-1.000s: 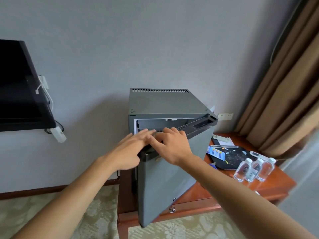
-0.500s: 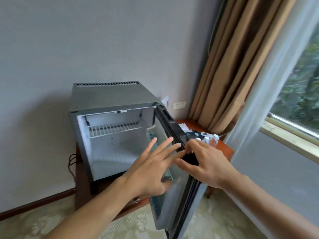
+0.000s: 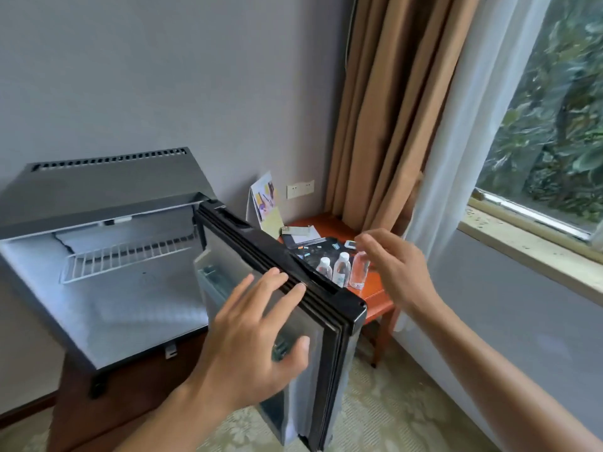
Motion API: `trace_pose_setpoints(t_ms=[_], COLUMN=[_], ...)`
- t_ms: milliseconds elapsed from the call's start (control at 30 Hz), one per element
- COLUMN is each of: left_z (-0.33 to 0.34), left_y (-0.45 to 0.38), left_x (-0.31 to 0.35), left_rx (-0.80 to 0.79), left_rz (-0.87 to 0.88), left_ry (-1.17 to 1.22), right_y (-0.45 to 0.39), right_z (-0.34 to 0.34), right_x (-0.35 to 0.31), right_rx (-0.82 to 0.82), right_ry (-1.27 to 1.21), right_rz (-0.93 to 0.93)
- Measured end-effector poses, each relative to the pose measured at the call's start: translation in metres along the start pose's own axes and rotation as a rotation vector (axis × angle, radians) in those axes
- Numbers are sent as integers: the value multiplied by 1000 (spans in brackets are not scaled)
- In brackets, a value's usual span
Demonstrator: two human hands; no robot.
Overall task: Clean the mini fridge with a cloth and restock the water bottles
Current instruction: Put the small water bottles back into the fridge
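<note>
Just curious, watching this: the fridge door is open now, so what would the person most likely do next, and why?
Probably reach the right hand on to the water bottles on the side table: it hovers open beside them, the fridge looks empty, and no cloth shows.

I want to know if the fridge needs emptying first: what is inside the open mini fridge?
Inside the mini fridge only a white wire shelf near the top shows; the floor looks bare. The left hand and open door cover the door pockets, so their contents cannot be told.
</note>
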State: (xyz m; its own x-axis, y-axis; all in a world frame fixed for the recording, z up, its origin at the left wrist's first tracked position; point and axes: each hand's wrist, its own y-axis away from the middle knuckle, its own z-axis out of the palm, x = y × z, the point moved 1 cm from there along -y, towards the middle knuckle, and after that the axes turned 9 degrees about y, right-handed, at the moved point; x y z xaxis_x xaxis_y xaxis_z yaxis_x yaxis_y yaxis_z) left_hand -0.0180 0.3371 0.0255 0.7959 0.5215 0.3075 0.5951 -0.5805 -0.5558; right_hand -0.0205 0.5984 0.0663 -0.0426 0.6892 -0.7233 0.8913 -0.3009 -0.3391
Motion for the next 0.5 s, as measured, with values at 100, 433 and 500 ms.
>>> trace_pose_setpoints(t_ms=[100,433,500], left_z=[19,64,65], left_y=[-12,-48,-51], left_x=[9,40,42], left_rx=[82,164,168], left_rz=[-50,-216,-227], left_ry=[-23,-127,-137], right_y=[-77,-192,-198], right_z=[38,193,215], right_x=[73,222,239], right_rx=[-106,-758,-801], right_ry=[378,772,769], right_rz=[48,-30,-6])
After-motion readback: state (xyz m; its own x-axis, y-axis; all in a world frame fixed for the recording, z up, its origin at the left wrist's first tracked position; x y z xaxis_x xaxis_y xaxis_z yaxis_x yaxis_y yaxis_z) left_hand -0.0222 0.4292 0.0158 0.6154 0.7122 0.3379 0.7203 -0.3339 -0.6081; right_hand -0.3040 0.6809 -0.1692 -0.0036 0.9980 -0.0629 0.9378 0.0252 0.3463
